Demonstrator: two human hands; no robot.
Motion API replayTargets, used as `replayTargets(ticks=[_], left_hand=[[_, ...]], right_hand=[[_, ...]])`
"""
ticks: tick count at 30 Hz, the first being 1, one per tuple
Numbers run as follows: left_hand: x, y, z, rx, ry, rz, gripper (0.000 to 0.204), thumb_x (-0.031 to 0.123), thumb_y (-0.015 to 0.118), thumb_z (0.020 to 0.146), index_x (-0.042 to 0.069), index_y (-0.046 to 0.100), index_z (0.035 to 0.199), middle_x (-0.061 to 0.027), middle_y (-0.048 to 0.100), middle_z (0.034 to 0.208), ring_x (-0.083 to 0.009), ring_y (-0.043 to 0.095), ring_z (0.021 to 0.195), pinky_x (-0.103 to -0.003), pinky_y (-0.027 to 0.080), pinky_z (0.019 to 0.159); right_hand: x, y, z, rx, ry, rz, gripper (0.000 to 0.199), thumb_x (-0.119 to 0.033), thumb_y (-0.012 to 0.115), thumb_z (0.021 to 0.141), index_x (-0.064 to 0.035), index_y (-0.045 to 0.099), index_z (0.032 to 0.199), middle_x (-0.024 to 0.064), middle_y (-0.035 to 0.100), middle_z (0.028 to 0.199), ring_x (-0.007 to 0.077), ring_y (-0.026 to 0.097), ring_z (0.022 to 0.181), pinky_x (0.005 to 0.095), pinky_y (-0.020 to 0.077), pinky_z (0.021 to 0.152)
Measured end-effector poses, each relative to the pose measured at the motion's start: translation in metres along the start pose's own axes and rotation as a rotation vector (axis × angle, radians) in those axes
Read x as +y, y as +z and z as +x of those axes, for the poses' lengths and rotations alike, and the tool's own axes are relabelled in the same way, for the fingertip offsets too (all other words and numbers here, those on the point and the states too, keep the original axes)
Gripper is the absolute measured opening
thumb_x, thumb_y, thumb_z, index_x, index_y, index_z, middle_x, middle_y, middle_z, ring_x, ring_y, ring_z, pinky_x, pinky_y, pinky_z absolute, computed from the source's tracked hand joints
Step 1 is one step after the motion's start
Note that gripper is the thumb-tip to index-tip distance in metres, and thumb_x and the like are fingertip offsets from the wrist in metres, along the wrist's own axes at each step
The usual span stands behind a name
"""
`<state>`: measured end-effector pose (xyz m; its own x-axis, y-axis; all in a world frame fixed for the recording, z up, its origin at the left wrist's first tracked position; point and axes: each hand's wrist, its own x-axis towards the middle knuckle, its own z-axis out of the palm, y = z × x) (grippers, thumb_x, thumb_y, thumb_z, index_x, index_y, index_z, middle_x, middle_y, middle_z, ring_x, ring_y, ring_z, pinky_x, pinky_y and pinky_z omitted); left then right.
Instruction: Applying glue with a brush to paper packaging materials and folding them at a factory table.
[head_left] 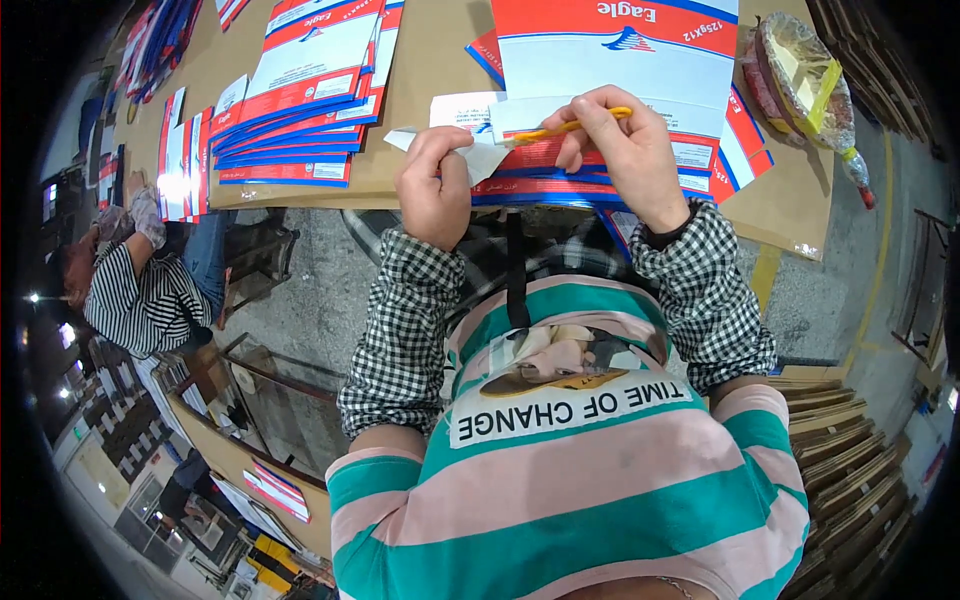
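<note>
My left hand (436, 188) is closed, its bent fingers gripping a creased white paper flap (484, 160) at the table's near edge. My right hand (628, 150) pinches a thin orange-yellow stick (560, 129) with a loop-like right end. Its left tip reaches the paper beside my left hand; what kind of tool it is I cannot make out. Under and beyond both hands lies a flat red, white and blue printed carton (610, 70), on top of similar printed pieces that stick out at the near edge.
Flat printed cartons (310, 75) are stacked on the brown-covered table (425, 60) to the left. At the right sits a plastic-wrapped container (800, 75) with pale contents and a yellow strip. Another person (150, 285) sits far left. Brown cardboard sheets (835, 450) are piled behind, right.
</note>
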<state>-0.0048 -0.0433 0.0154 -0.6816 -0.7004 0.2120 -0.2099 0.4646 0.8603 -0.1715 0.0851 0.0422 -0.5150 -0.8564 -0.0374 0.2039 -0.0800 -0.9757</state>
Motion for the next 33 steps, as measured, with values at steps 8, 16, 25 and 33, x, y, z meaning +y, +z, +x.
replayTargets(ticks=[8,16,25,33], left_hand=[[-0.0019,0.001,0.0014,0.045,0.055,0.0,0.017,-0.005,0.044,0.079,-0.003,0.059,0.086,-0.0148,0.06,0.09,-0.0248,0.06,0.083,-0.031,0.047,0.074],[-0.0029,0.0003,0.0017,0.028,0.054,0.021,0.017,-0.003,0.043,0.08,-0.004,0.059,0.087,-0.015,0.06,0.091,-0.0246,0.06,0.083,-0.031,0.047,0.074],[-0.0002,-0.0007,-0.0005,0.017,0.042,0.026,0.018,0.0,0.042,0.08,-0.004,0.059,0.086,-0.0151,0.06,0.091,-0.0245,0.059,0.084,-0.031,0.046,0.076],[0.0059,-0.0011,-0.0033,0.027,0.052,0.044,0.019,-0.002,0.042,0.079,-0.005,0.059,0.086,-0.0157,0.06,0.091,-0.0246,0.059,0.084,-0.031,0.046,0.076]], right_hand=[[-0.0045,0.0018,-0.0008,-0.025,0.028,-0.045,0.023,-0.019,0.048,0.094,0.0028,0.055,0.093,0.01,0.065,0.087,0.0104,0.059,0.063,0.0226,0.0501,0.058],[-0.0021,0.0054,0.0009,-0.008,0.013,-0.033,0.025,-0.021,0.049,0.093,0.0031,0.055,0.092,0.0101,0.064,0.084,0.0104,0.059,0.061,0.0227,0.0499,0.055],[-0.0014,0.0048,0.0021,0.042,0.047,-0.028,0.029,-0.025,0.049,0.094,0.0022,0.056,0.091,0.0097,0.065,0.083,0.01,0.058,0.056,0.022,0.0487,0.052],[-0.0019,0.0032,0.0003,0.061,0.097,0.067,0.029,-0.026,0.048,0.094,0.0018,0.055,0.09,0.0102,0.064,0.083,0.0107,0.058,0.055,0.0221,0.0486,0.049]])
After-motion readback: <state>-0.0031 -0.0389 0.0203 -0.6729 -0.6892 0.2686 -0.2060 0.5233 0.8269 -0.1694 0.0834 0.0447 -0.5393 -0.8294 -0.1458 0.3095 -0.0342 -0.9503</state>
